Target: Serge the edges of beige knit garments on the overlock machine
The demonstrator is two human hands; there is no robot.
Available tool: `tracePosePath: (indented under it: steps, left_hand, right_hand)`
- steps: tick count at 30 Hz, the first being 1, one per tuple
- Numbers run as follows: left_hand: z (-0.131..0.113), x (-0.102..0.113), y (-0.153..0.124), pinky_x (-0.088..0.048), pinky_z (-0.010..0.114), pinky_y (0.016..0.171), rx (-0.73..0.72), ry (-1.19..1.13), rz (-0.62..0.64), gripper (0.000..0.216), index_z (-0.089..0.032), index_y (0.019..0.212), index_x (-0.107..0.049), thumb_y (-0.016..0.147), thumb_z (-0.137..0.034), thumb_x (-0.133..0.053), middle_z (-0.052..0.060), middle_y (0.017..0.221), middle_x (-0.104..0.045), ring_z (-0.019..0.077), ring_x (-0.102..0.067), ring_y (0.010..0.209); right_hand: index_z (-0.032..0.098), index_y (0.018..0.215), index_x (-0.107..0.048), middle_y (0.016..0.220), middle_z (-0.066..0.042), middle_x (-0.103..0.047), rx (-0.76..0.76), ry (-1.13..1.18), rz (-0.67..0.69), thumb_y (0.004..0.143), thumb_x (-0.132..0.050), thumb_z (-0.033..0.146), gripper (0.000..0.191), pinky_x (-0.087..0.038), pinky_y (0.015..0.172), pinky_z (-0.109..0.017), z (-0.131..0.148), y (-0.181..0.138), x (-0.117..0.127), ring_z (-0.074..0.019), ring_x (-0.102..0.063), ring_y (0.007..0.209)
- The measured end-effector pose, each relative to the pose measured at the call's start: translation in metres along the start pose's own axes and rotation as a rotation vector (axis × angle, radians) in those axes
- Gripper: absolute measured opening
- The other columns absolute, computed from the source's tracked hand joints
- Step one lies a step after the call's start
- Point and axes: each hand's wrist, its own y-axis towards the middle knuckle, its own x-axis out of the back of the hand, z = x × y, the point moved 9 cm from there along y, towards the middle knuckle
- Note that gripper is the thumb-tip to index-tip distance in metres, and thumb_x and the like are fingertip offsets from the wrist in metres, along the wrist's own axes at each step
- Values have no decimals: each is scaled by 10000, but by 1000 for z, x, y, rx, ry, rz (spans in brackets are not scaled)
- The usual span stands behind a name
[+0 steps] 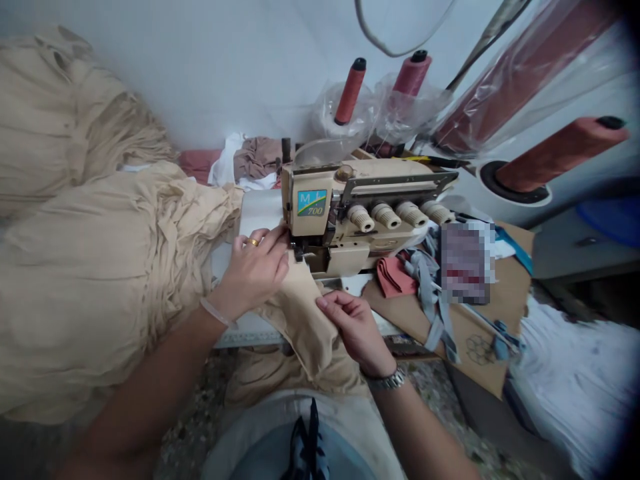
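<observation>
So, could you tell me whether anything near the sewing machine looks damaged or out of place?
The cardboard sheet right of the overlock machine has a torn edge, and grey fabric strips lie tangled across it.

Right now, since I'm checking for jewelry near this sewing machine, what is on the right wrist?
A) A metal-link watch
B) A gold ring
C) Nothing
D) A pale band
A. A metal-link watch circles the wrist behind the right hand, which pinches the beige fabric.
</observation>
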Motion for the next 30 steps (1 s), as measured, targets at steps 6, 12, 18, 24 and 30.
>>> tracePosePath:
  steps: [6, 12, 18, 24, 30]
  left_hand:
    - [37, 1, 36, -390, 509, 985, -27, -46, -4, 362, -182, 1319, -564, 998, -272, -423, 155, 1421, -558, 326, -512, 1284]
    - [32, 34, -56, -514, 304, 762, 265, -482, -285, 179, -181, 896, -705, 941, -307, -585, 48, 821, -709, 178, -652, 776]
    - [-37, -96, -137, -552, 316, 900, 810, -2003, 353, 327, -221, 1056, -716, 894, -495, -644, 28, 1063, -750, 188, -691, 1003]
    - [-69, -107, -123, -439, 409, 1106, 856, -2544, 463, 594, -139, 1116, -688, 731, -581, -786, 102, 1086, -753, 271, -650, 1164]
    - [-72, -105, -143, -431, 446, 1110, 953, -2552, 518, 634, -104, 1179, -679, 775, -589, -742, 131, 1089, -764, 319, -643, 1199]
  right_hand:
    - [169, 660, -713, 566, 23, -579, 43, -50, 63, 692, -847, 479, 340, -313, 502, -224, 3, 4, -11, -85, -413, 515]
    - [173, 699, -745, 644, 11, -671, -80, 59, 148, 674, -873, 432, 290, -404, 534, -207, 1, 5, -18, -94, -525, 551]
    - [164, 863, -767, 814, -20, -752, -358, 278, 263, 593, -927, 358, 369, -530, 648, -202, -11, 0, -38, -120, -668, 675]
    - [183, 864, -741, 821, -11, -763, -322, 238, 250, 661, -895, 321, 290, -549, 684, -225, -2, 0, -27, -133, -696, 686]
    - [169, 834, -755, 761, -5, -753, -303, 101, 299, 654, -900, 342, 289, -522, 616, -228, 0, 1, -20, -123, -668, 616]
